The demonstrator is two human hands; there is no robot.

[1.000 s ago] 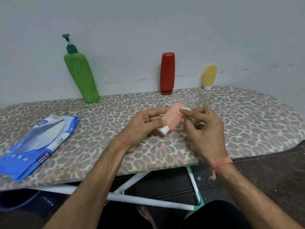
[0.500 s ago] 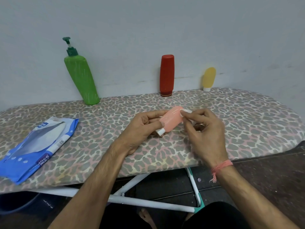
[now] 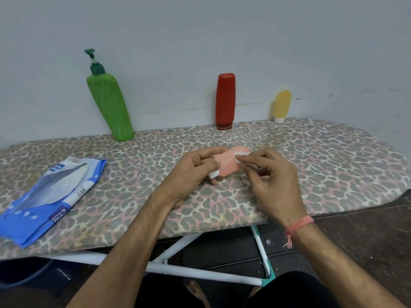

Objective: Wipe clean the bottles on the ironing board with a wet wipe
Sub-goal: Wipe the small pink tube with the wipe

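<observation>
While the wipes pack (image 3: 47, 196) lies well left of it on the ironing board (image 3: 322, 165), the left hand (image 3: 189, 172) grips the pink bottle (image 3: 228, 163); the right hand (image 3: 273, 181) pinches a wipe (image 3: 240, 155) against that bottle's upper end.

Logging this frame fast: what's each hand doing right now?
Left hand: grips the pink bottle.
Right hand: pinches the wet wipe against the bottle.

A plain pale grey wall (image 3: 222, 30), faintly scuffed low down, rises ahead of me. Beneath the board's leopard-print cover (image 3: 311, 165) I see white metal legs (image 3: 200, 274) crossing over a dark speckled floor (image 3: 367, 236).
</observation>
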